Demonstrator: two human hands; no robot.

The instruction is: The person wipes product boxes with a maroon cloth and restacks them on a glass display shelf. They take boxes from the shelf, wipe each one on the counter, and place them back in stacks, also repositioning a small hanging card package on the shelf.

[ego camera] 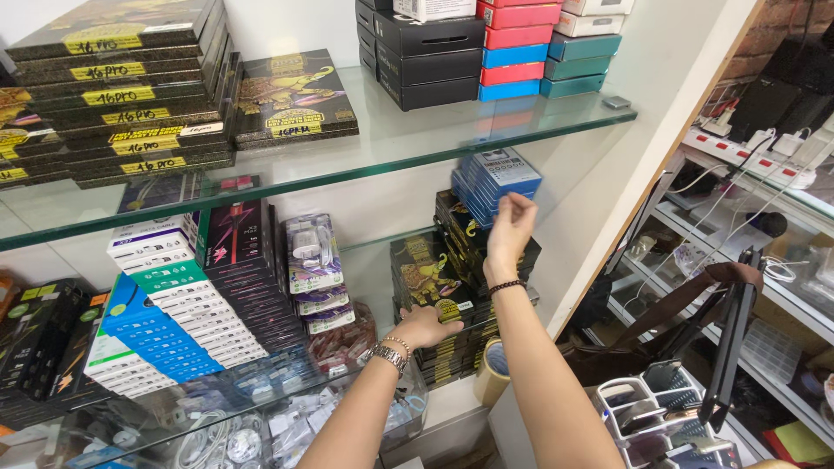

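Left hand [426,326] lies flat on the black boxes [432,287], steadying that stack, while the right hand [510,227], fingers loosely pinched and holding nothing, reaches for the blue boxes [495,181] stacked above.

Bright, even, shadowless indoor light. Pale glare across the glass shelf [556,117] above the raised right hand [508,227] fingers. Slight motion blur on those fingertips; left hand [426,326] sharper. Wide-angle bending toward the edges; clutter far right of the fingers soft.
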